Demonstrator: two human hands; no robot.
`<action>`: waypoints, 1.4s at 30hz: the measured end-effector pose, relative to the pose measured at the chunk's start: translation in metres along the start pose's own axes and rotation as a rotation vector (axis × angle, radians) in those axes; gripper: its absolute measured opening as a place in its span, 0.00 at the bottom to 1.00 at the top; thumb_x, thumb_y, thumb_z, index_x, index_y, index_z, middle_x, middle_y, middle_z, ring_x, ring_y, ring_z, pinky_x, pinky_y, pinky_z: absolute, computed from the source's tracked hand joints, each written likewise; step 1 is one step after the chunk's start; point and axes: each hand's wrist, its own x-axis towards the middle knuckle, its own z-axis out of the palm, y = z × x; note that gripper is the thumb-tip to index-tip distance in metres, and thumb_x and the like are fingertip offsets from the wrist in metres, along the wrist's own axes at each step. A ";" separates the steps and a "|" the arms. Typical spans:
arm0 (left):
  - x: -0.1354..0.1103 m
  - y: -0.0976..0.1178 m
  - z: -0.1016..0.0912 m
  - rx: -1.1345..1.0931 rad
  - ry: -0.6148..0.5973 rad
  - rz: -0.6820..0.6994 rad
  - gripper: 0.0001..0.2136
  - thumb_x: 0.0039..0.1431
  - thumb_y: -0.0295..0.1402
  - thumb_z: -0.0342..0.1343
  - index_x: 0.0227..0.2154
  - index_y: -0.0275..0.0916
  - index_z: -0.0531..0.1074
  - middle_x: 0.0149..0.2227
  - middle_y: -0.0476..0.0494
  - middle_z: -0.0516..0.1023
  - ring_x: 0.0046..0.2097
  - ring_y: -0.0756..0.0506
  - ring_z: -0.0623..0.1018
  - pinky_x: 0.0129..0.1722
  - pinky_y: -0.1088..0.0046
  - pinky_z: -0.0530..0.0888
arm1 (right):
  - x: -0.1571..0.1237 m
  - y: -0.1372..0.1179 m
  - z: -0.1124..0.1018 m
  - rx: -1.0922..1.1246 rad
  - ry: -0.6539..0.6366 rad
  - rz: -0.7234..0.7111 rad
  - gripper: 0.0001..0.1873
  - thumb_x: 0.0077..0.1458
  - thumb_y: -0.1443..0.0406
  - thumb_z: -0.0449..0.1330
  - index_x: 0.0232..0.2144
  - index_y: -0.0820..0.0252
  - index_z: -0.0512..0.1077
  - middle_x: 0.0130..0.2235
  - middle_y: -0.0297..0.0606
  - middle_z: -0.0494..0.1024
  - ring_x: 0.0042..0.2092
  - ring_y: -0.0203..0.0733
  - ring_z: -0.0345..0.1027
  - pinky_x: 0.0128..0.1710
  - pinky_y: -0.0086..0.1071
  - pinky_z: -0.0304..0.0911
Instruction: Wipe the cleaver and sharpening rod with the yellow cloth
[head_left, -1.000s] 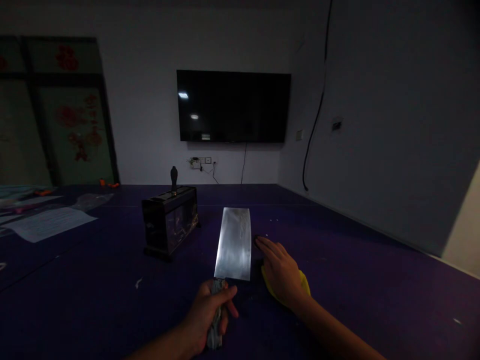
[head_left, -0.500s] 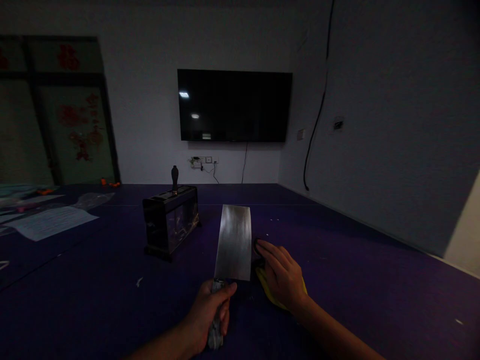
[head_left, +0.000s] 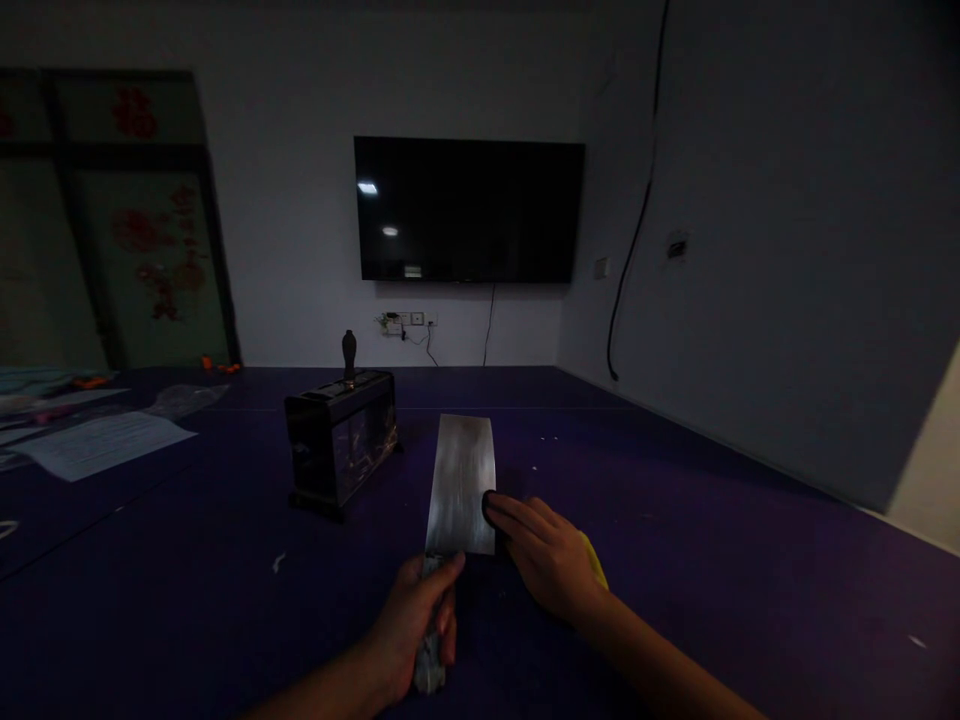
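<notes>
My left hand (head_left: pixel 420 620) is wrapped round the grey handle (head_left: pixel 430 665) of a cleaver, its thumb near the base of the blade. The broad metal blade (head_left: pixel 461 480) points away from me, its flat face turned up towards me. At the blade's right edge, my right hand (head_left: pixel 551 555) presses a black-and-yellow cloth (head_left: pixel 596 562), mostly hidden under the palm and fingers. A dark part of it shows at the fingertips, against the lower right of the blade. Left of the blade stands a black case with clear sides (head_left: pixel 341 440).
A dark vase-shaped object (head_left: pixel 349 355) rises behind or on the case. Printed paper (head_left: pixel 105 445) and clear plastic (head_left: pixel 187 398) lie at the left on the purple surface (head_left: pixel 712 600). A white scrap (head_left: pixel 278 562) sits nearer me. A television (head_left: pixel 469 210) hangs on the far wall.
My right hand has moved left with the cloth, from beside the blade to its right edge. The cleaver has shifted slightly left, still in my left hand.
</notes>
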 end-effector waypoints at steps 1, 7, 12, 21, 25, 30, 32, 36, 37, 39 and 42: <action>0.000 0.001 0.000 0.006 0.004 -0.006 0.24 0.41 0.55 0.54 0.11 0.38 0.56 0.07 0.56 0.54 0.09 0.54 0.60 0.11 0.79 0.52 | 0.000 0.000 0.000 0.008 0.000 -0.005 0.21 0.52 0.76 0.48 0.47 0.60 0.67 0.49 0.39 0.71 0.39 0.41 0.66 0.35 0.35 0.67; 0.000 0.004 -0.001 -0.013 0.030 -0.013 0.27 0.41 0.57 0.52 0.09 0.38 0.54 0.07 0.55 0.54 0.09 0.55 0.59 0.11 0.80 0.51 | 0.001 -0.004 0.001 0.073 0.013 -0.066 0.20 0.52 0.76 0.47 0.45 0.60 0.68 0.47 0.41 0.73 0.37 0.40 0.66 0.35 0.35 0.67; 0.001 0.004 -0.002 -0.047 0.055 -0.020 0.27 0.41 0.58 0.51 0.09 0.38 0.54 0.07 0.54 0.55 0.09 0.55 0.58 0.11 0.80 0.48 | 0.001 -0.008 -0.002 0.142 -0.004 -0.103 0.20 0.51 0.76 0.47 0.44 0.59 0.68 0.46 0.40 0.74 0.37 0.40 0.67 0.35 0.36 0.67; 0.000 0.004 -0.001 -0.069 0.089 -0.012 0.25 0.41 0.57 0.52 0.13 0.38 0.56 0.08 0.56 0.55 0.10 0.55 0.58 0.11 0.81 0.49 | 0.000 -0.010 -0.005 0.206 -0.021 -0.148 0.19 0.48 0.75 0.48 0.42 0.59 0.69 0.44 0.40 0.75 0.35 0.39 0.68 0.31 0.35 0.67; 0.003 0.001 -0.004 -0.020 0.028 0.005 0.27 0.40 0.57 0.52 0.10 0.38 0.54 0.07 0.55 0.54 0.09 0.55 0.59 0.11 0.80 0.48 | 0.001 -0.008 -0.002 0.170 -0.015 -0.072 0.20 0.49 0.76 0.47 0.44 0.60 0.68 0.46 0.41 0.74 0.38 0.40 0.68 0.35 0.35 0.68; 0.001 0.002 -0.003 0.017 0.000 0.027 0.27 0.39 0.56 0.53 0.09 0.38 0.54 0.06 0.55 0.53 0.09 0.55 0.60 0.12 0.80 0.49 | 0.003 -0.005 0.000 0.158 0.042 0.008 0.22 0.50 0.77 0.46 0.45 0.61 0.68 0.47 0.42 0.73 0.42 0.40 0.68 0.41 0.36 0.67; -0.001 0.003 -0.002 0.023 0.017 0.023 0.27 0.40 0.56 0.53 0.08 0.38 0.54 0.06 0.55 0.53 0.09 0.55 0.59 0.12 0.80 0.49 | 0.004 -0.006 -0.001 0.173 0.048 0.004 0.21 0.50 0.77 0.46 0.45 0.60 0.68 0.46 0.41 0.73 0.43 0.40 0.68 0.41 0.37 0.67; -0.002 0.005 0.000 0.001 0.061 0.006 0.27 0.40 0.57 0.53 0.09 0.38 0.53 0.06 0.54 0.54 0.09 0.56 0.58 0.12 0.80 0.48 | 0.002 -0.009 -0.004 0.218 -0.002 -0.035 0.20 0.50 0.75 0.47 0.43 0.59 0.69 0.45 0.40 0.74 0.41 0.39 0.69 0.38 0.35 0.68; -0.001 0.005 0.000 -0.012 0.070 0.004 0.27 0.40 0.57 0.53 0.09 0.38 0.53 0.07 0.55 0.54 0.09 0.56 0.58 0.12 0.80 0.48 | 0.002 -0.010 -0.005 0.225 -0.013 -0.051 0.20 0.50 0.75 0.48 0.43 0.59 0.69 0.45 0.40 0.75 0.40 0.39 0.69 0.37 0.35 0.68; 0.000 0.005 0.001 -0.037 0.089 0.004 0.26 0.40 0.57 0.53 0.10 0.38 0.54 0.07 0.55 0.54 0.09 0.56 0.58 0.12 0.81 0.48 | 0.001 -0.011 -0.006 0.237 -0.025 -0.072 0.20 0.49 0.75 0.48 0.43 0.59 0.69 0.44 0.40 0.75 0.39 0.39 0.70 0.36 0.35 0.68; 0.000 0.005 0.000 -0.049 0.080 -0.004 0.26 0.39 0.58 0.53 0.11 0.38 0.54 0.07 0.55 0.55 0.09 0.55 0.58 0.11 0.80 0.48 | 0.001 -0.011 -0.006 0.263 -0.019 -0.062 0.20 0.49 0.75 0.48 0.42 0.59 0.69 0.43 0.39 0.75 0.39 0.39 0.70 0.37 0.35 0.68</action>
